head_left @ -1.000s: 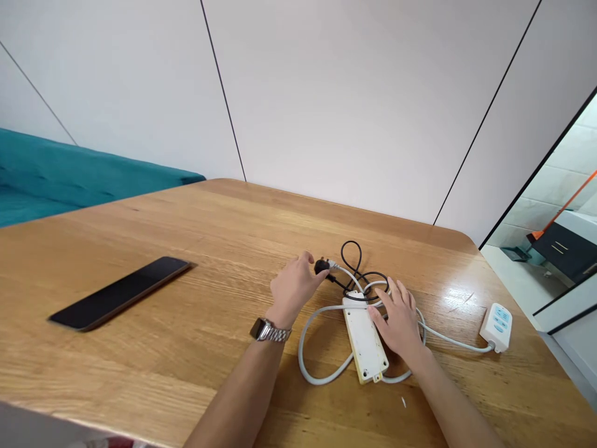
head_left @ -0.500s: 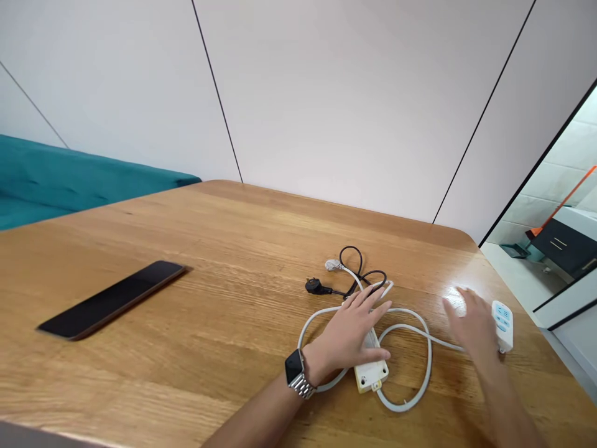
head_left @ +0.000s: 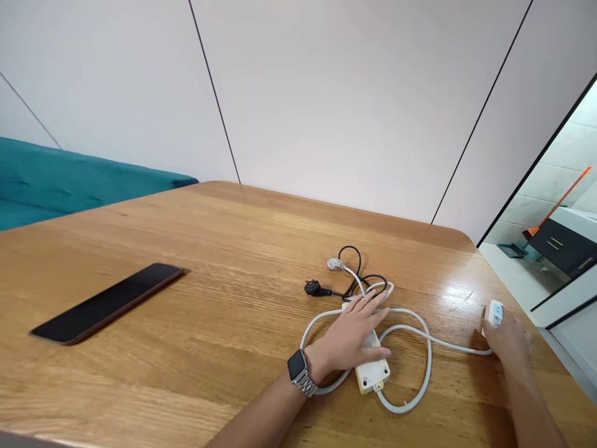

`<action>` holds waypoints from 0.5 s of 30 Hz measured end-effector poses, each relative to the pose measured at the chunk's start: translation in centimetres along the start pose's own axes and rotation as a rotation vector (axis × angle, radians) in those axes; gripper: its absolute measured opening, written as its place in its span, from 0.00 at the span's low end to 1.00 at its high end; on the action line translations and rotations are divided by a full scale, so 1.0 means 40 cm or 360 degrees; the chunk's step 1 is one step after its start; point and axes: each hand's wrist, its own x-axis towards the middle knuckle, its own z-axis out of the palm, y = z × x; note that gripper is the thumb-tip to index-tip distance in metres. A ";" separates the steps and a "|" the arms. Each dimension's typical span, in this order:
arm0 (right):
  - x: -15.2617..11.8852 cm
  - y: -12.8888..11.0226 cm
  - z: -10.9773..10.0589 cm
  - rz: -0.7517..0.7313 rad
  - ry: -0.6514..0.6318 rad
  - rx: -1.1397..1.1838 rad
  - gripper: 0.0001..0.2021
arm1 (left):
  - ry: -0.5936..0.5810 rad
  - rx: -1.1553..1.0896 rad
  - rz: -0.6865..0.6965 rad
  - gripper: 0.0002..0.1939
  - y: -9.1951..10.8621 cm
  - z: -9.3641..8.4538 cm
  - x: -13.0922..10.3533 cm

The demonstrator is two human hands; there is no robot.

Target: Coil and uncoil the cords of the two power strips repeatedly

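Observation:
My left hand, with a watch on its wrist, rests with spread fingers over a white power strip. The strip's middle is hidden under the palm. A white cord loops around it and runs right to a smaller white socket block with light-blue outlet faces. Around that block my right hand is closed, covering its near part. Beyond my left fingertips lie a black plug on a thin black cable and a whitish plug on a white cord.
A dark flat tablet-like slab lies on the left of the wooden table. Behind stands a pale panelled wall, with a teal sofa at left. An orange-handled broom leans beyond the doorway at right.
My right hand has moved right and down onto the small socket block and closed around it. My left hand stays on the power strip.

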 end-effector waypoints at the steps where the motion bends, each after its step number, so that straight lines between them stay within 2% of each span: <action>1: -0.003 -0.007 -0.003 -0.0021 -0.0013 0.0027 0.29 | -0.0009 -0.0011 0.0000 0.39 -0.002 0.000 0.000; 4: -0.044 -0.076 -0.010 -0.0229 -0.0137 0.0316 0.31 | -0.0008 -0.0047 0.0011 0.42 -0.009 0.004 0.000; 8: -0.129 -0.214 -0.010 -0.0777 -0.0443 0.1026 0.31 | 0.0046 -0.0089 0.0032 0.47 -0.020 0.009 -0.001; 10: -0.155 -0.255 -0.008 -0.0796 -0.0384 0.1175 0.27 | 0.0059 -0.0104 0.0037 0.48 -0.024 0.009 -0.001; 12: -0.165 -0.268 -0.009 -0.0687 -0.0306 0.1160 0.23 | 0.0055 -0.0114 0.0047 0.49 -0.026 0.009 -0.001; 15: -0.169 -0.258 -0.015 -0.0619 -0.0453 0.1153 0.20 | 0.0041 -0.0116 0.0050 0.46 -0.026 0.007 0.001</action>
